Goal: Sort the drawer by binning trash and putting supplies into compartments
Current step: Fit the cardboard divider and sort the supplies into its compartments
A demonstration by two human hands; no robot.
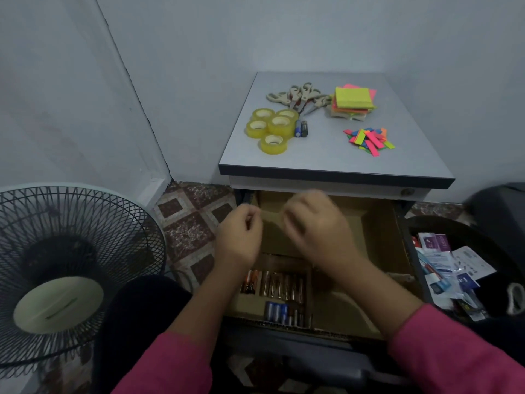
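Both hands hovering over the open drawer (380, 223), left hand (240, 240) and blurred right hand (318, 228) with fingers curling, cannot tell if holding anything; batteries (281, 288) lying in the drawer's front-left compartment.

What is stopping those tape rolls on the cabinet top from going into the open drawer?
Nothing visible blocks them. The tape rolls sit in the open on the cabinet top, and the drawer below is open with bare cardboard compartments. Only the left hand and right hand hover over it.
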